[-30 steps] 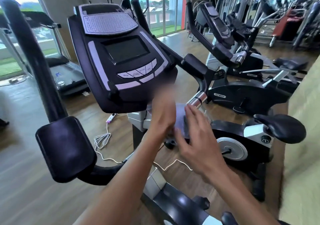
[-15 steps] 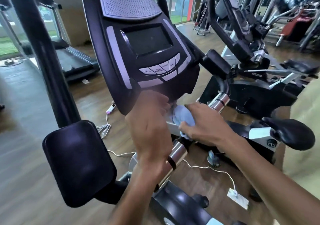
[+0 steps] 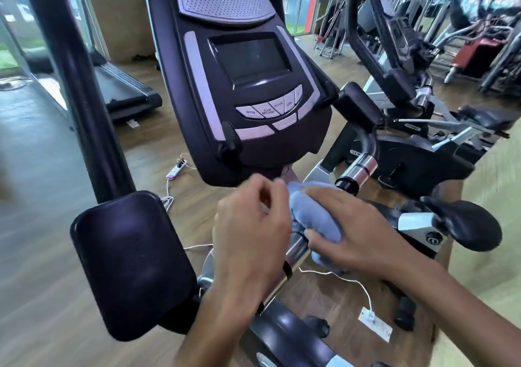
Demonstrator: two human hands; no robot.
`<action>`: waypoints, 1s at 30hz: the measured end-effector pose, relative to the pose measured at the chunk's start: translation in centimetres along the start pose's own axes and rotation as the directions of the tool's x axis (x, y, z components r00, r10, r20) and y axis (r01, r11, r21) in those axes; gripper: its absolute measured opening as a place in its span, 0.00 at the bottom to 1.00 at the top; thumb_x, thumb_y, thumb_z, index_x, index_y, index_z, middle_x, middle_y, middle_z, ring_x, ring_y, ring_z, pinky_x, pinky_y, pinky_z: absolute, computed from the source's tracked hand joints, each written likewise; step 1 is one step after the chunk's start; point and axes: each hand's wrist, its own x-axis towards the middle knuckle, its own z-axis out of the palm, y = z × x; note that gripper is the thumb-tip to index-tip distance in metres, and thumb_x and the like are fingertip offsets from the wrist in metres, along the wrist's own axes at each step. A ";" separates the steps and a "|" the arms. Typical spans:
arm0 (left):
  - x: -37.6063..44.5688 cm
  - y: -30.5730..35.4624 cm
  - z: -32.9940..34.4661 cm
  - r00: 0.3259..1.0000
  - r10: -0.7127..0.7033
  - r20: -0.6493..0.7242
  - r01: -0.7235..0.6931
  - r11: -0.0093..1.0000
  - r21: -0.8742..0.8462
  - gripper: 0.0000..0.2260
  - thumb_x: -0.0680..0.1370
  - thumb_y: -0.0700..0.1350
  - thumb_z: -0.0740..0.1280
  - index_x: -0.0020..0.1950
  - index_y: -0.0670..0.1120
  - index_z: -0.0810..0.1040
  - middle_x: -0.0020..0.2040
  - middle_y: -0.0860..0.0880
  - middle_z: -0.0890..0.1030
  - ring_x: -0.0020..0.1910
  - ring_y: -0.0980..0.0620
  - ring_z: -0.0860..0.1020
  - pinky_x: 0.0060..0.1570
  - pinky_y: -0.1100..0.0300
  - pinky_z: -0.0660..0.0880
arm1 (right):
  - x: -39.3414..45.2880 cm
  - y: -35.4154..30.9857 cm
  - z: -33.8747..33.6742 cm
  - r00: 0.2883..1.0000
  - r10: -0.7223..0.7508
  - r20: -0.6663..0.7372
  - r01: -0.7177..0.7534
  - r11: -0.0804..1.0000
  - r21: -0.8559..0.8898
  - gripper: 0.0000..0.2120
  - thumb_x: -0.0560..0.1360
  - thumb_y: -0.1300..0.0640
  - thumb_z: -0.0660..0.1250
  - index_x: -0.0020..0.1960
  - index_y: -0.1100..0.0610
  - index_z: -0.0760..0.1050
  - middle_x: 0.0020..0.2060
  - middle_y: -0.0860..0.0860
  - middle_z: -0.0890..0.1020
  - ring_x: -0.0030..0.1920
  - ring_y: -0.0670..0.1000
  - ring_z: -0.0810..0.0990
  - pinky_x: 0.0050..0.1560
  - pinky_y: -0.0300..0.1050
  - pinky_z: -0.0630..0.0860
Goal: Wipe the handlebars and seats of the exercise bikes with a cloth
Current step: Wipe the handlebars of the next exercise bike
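holding: the right hand (image 3: pixel 358 234) is curling its fingers round a blue cloth (image 3: pixel 313 214) and pressing it on the bike's bar.
cloth: it is sitting bunched up just under the black screen box (image 3: pixel 239 84), between the two hands.
left hand: the left hand (image 3: pixel 251 234) is sitting just beside the cloth, with its fingers curled in near the cloth's edge. it is blurry, so i cannot tell if it is pinching the cloth or only touching it.
handlebar: a shiny silver bar (image 3: pixel 293 256) is poking out under the hands, and one more shiny silver piece (image 3: pixel 363 167) is sitting up and to the right of the cloth.
pad: a big black arm pad (image 3: pixel 132 262) is sitting to the left of the left hand, on a thick black pole (image 3: pixel 76 84).
seat: a black seat (image 3: pixel 468 222) is sitting to the right of the right hand, apart from it.
next bike: a second exercise bike (image 3: pixel 408 152) is standing behind the seat, farther back on the right.
floor: a white wire (image 3: pixel 355 282) is lying on the brown wood floor (image 3: pixel 141 146) under the right arm, and a white plug strip (image 3: pixel 176 170) is lying on the floor to the left of the screen box.
far left: a treadmill (image 3: pixel 124 90) is standing by the windows.
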 end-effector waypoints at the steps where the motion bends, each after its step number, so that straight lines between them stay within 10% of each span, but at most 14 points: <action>1: -0.5 -0.1 -0.2 0.995 -0.059 0.084 0.042 0.981 0.188 0.15 0.81 0.53 0.62 0.37 0.47 0.74 0.32 0.52 0.75 0.36 0.47 0.75 0.34 0.52 0.67 | 1.0 0.2 0.2 1.000 0.020 0.008 -0.020 1.000 0.009 0.24 0.72 0.38 0.61 0.66 0.44 0.73 0.61 0.38 0.77 0.65 0.43 0.74 0.63 0.45 0.72; 6: -2.3 0.0 -1.4 0.943 -0.251 0.217 0.107 0.849 0.517 0.12 0.82 0.56 0.57 0.51 0.51 0.76 0.48 0.54 0.77 0.48 0.49 0.74 0.43 0.54 0.66 | 6.1 -0.4 1.8 0.994 0.111 -0.010 -0.111 0.983 -0.146 0.18 0.73 0.34 0.60 0.48 0.48 0.76 0.43 0.46 0.81 0.46 0.52 0.80 0.50 0.53 0.78; 13: -3.3 0.1 -3.0 0.950 -0.198 0.242 0.022 0.814 0.581 0.11 0.83 0.52 0.54 0.45 0.48 0.69 0.43 0.50 0.72 0.41 0.46 0.69 0.40 0.53 0.65 | 1.5 1.1 -1.2 0.944 -0.279 0.174 0.265 0.959 0.100 0.24 0.71 0.47 0.66 0.66 0.49 0.75 0.57 0.42 0.82 0.57 0.46 0.81 0.58 0.44 0.75; 20: -3.6 -1.3 -2.6 0.976 -0.086 0.200 -0.027 0.864 0.503 0.09 0.73 0.51 0.46 0.39 0.53 0.63 0.38 0.51 0.76 0.38 0.48 0.78 0.30 0.54 0.58 | 9.1 -1.2 1.0 0.764 -0.345 0.545 0.528 0.820 -0.222 0.13 0.72 0.43 0.58 0.39 0.52 0.72 0.35 0.47 0.77 0.40 0.51 0.74 0.43 0.47 0.69; 23: -3.7 -1.1 -2.0 0.987 -0.048 0.153 -0.037 0.861 0.507 0.06 0.68 0.50 0.55 0.34 0.53 0.59 0.27 0.53 0.72 0.25 0.51 0.75 0.29 0.65 0.44 | 9.4 -1.7 2.5 0.822 -0.309 0.479 0.516 0.759 -0.396 0.26 0.74 0.34 0.49 0.37 0.54 0.73 0.32 0.48 0.77 0.41 0.51 0.70 0.46 0.41 0.61; 30: -4.5 -0.9 -2.9 0.978 -0.128 0.164 0.039 0.886 0.462 0.09 0.81 0.52 0.49 0.42 0.51 0.61 0.45 0.51 0.71 0.52 0.48 0.75 0.45 0.53 0.63 | 6.2 -1.6 0.8 0.912 -0.237 0.334 0.317 0.925 -0.209 0.15 0.70 0.42 0.58 0.38 0.52 0.74 0.33 0.48 0.78 0.37 0.49 0.76 0.40 0.52 0.74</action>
